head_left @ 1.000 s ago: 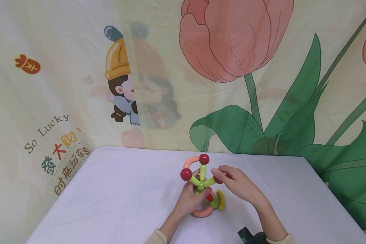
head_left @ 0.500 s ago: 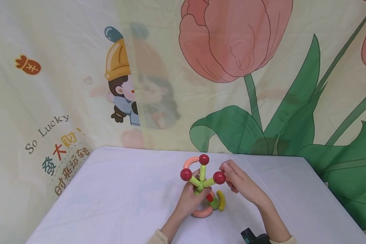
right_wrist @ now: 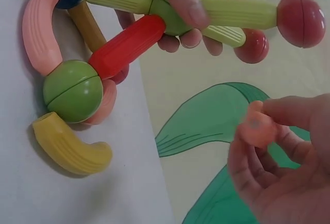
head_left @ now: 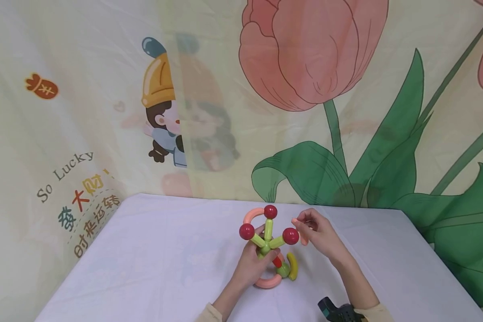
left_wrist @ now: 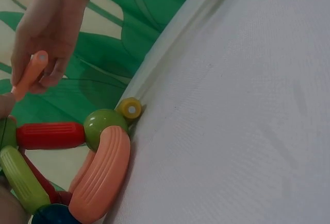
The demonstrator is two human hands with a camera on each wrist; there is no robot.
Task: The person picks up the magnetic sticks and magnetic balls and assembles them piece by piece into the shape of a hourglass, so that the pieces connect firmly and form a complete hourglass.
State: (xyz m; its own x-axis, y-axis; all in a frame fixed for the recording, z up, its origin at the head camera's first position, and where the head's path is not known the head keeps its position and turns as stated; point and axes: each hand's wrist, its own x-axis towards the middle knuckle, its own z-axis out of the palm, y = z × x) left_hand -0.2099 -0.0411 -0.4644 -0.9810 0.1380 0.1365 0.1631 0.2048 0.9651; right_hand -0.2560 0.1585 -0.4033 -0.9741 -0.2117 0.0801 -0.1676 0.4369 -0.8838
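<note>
Three red balls, two hands

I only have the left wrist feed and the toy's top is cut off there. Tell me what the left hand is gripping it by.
Observer: The left hand grips the toy at its green hub ball, with the thumb across the front.
Operator: Describe what sticks out of that hub.
Observer: Three light green rods fan upward, each tipped with a red ball.
Operator: Place the right hand against those.
Observer: The right hand pinches the orange rod close beside the rightmost red ball. The right wrist view shows a gap between them.
</note>
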